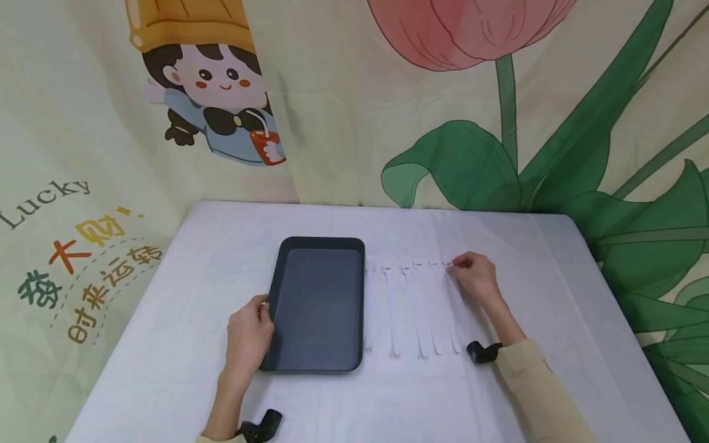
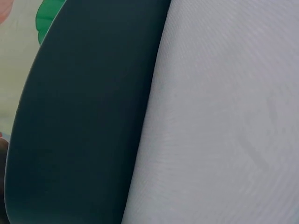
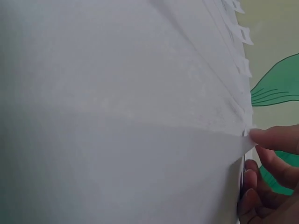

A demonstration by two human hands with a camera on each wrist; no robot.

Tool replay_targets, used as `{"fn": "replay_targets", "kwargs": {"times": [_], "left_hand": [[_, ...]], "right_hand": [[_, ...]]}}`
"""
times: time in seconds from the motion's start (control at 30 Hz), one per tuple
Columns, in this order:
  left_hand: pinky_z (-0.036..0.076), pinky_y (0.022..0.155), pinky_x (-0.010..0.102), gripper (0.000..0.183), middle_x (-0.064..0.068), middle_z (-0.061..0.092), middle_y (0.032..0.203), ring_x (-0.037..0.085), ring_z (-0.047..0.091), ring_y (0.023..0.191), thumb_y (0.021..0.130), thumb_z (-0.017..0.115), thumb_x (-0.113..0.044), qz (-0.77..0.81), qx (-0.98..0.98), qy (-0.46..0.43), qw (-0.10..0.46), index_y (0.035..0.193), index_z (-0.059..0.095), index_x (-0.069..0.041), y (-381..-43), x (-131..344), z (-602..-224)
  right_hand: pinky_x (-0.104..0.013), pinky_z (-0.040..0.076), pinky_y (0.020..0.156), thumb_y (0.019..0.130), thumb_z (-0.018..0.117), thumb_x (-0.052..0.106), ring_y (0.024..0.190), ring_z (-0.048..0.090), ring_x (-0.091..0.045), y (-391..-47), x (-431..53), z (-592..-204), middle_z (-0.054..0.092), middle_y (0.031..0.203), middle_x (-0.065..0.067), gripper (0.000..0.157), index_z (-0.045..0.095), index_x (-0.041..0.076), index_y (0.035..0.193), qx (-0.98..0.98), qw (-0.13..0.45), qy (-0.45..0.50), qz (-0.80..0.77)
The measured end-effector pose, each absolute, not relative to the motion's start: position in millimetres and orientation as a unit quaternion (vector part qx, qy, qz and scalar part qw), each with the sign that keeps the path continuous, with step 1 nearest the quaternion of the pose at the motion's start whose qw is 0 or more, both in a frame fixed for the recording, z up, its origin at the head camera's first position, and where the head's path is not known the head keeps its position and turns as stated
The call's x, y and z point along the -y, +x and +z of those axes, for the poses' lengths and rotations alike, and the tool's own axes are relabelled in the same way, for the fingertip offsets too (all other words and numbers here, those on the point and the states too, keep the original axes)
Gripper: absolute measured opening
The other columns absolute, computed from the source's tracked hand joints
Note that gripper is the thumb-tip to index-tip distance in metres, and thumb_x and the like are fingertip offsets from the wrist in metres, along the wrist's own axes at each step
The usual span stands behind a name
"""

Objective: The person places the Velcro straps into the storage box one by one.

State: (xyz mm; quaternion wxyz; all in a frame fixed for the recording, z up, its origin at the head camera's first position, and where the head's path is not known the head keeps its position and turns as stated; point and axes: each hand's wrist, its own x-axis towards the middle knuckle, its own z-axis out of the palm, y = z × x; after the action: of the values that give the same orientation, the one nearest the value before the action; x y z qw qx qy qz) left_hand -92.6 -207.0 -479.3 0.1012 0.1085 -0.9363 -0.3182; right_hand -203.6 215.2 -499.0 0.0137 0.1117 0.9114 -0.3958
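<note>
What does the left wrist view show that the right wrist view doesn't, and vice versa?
Only the left wrist view shows the dark tray and a sliver of pink print. Only the right wrist view shows the right hand, pinching a white strip, with other strip ends nearby. Both show the white tablecloth and green leaf print on the backdrop.

Wore a long beige sleeve point(image 1: 554, 400) on the right arm, loosely creased, with a wide plain cuff point(image 1: 517, 355) and, near it, a dark mark too small to make out. Showed just the edge of a beige sleeve point(image 1: 221, 439) on the left. Bore a rounded black right wrist camera point(image 1: 483, 352) with a faint green glint, and an angular black left wrist camera point(image 1: 263, 426).
</note>
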Motion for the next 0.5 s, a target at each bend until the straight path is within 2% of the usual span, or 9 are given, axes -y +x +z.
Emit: {"fn": "replay_targets", "kwargs": {"times": [0.17,0.37,0.5], "left_hand": [[0.051,0.062,0.045,0.026,0.027,0.073,0.088,0.032,0.065,0.069,0.098,0.055,0.002,-0.318,0.936,0.103,0.106,0.119,0.068,0.011,-91,207,-480],[0.047,0.058,0.039,0.025,0.025,0.072,0.084,0.030,0.063,0.066,0.097,0.055,0.003,-0.320,0.936,0.100,0.108,0.116,0.068,0.011,-91,208,-480],[0.048,0.059,0.039,0.025,0.026,0.072,0.087,0.031,0.064,0.068,0.098,0.054,0.002,-0.320,0.936,0.098,0.107,0.117,0.068,0.011,-92,209,-480]], "right_hand": [[-0.027,0.050,0.073,0.098,0.068,0.020,0.090,0.063,-0.027,-201,-221,-500,0.071,0.106,-0.019,0.024,0.073,-0.001,0.110,-0.899,0.015,0.134,-0.416],[-0.023,0.055,0.069,0.099,0.068,0.022,0.076,0.066,-0.020,-196,-230,-496,0.071,0.094,-0.017,0.028,0.071,-0.002,0.113,-0.877,0.032,0.130,-0.462],[-0.021,0.056,0.071,0.101,0.066,0.025,0.077,0.068,-0.020,-192,-232,-491,0.072,0.097,-0.016,0.030,0.069,-0.001,0.117,-0.871,0.040,0.129,-0.472]]}}
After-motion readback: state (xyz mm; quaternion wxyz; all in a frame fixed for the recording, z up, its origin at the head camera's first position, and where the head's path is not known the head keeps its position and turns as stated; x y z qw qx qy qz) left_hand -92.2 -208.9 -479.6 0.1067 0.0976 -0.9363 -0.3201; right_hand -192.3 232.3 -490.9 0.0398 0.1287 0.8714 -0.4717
